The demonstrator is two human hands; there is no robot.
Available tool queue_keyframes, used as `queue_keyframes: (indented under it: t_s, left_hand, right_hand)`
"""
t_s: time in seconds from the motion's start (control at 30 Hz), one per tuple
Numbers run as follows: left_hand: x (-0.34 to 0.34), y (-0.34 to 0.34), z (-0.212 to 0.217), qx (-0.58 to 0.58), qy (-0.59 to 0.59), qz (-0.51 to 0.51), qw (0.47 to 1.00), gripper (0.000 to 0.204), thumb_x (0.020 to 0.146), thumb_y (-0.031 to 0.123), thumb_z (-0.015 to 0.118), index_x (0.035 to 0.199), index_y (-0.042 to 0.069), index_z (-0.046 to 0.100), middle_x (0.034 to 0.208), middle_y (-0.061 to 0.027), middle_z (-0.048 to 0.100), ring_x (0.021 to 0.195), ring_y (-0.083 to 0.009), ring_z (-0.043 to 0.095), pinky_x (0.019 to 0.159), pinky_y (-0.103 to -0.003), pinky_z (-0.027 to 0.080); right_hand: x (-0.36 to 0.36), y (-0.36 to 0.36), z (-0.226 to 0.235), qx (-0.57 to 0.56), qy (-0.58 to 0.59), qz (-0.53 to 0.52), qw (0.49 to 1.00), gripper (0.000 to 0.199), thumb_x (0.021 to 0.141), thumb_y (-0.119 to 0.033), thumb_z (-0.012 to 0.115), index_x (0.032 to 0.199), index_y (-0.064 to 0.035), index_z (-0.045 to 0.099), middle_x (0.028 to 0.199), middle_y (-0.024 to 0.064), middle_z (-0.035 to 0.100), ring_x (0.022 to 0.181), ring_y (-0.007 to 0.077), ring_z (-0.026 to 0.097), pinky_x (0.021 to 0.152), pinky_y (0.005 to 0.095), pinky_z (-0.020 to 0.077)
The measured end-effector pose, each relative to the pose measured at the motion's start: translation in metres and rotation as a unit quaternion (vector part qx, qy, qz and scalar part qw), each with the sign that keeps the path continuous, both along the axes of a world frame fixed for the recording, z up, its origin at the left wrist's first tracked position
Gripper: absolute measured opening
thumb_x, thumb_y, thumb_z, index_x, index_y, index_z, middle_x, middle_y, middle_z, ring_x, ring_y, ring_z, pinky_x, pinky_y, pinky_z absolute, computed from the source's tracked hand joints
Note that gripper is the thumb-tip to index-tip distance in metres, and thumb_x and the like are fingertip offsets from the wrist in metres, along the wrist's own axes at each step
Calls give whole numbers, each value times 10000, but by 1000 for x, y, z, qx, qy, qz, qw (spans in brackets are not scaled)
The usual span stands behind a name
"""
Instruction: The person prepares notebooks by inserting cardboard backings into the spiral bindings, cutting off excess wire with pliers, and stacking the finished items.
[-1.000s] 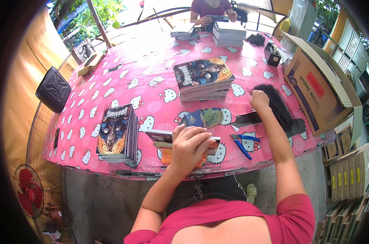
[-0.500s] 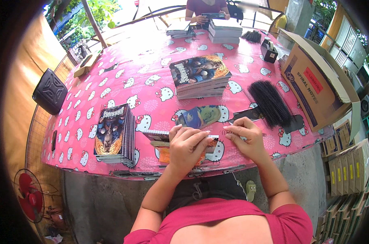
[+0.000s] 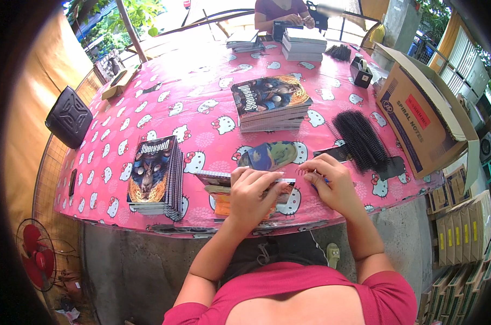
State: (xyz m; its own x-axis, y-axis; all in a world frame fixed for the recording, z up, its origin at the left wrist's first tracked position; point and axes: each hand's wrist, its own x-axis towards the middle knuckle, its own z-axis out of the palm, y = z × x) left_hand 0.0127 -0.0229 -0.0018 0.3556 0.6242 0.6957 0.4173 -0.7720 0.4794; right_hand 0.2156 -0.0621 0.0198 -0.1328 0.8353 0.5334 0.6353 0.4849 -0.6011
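My left hand (image 3: 252,193) presses down on an unbound notebook block (image 3: 215,177) at the near edge of the pink patterned table (image 3: 196,108). My right hand (image 3: 332,181) sits at the block's right end, fingers pinched at its edge; what it holds is hidden. Just beyond my hands lies a curled picture cover (image 3: 271,154). A pile of black spiral combs (image 3: 361,139) lies to the right of my right hand.
A stack of bound notebooks (image 3: 154,174) stands at my left, a taller stack (image 3: 271,102) at the table's middle. An open cardboard box (image 3: 421,119) is at the right. Across the table another person (image 3: 280,11) works beside more stacks (image 3: 304,43). A red fan (image 3: 35,254) stands below left.
My right hand left the black combs at the right and came back to the right end of the notebook block. My left hand stayed on the block.
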Motion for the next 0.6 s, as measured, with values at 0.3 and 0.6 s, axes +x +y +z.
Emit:
queue_keyframes:
  t_s: [0.3,0.6]
  left_hand:
    - [0,-1,0,2,1,4,1000,169,764,207,736,866,79,691,794,-37,679,745,-193,615,819,-351,389]
    - [-11,-2,1,-4,67,72,995,247,702,244,769,882,89,702,816,-31,673,810,-200,602,912,-398,338]
  right_hand:
    - [-3,-2,-2,-160,89,55,982,191,821,-38,650,1009,-12,639,809,109,599,727,201,600,633,313,479]
    - [-23,-6,-3,15,-56,-20,998,137,813,-101,668,911,-34,599,806,111,590,713,295,605,608,366,483]
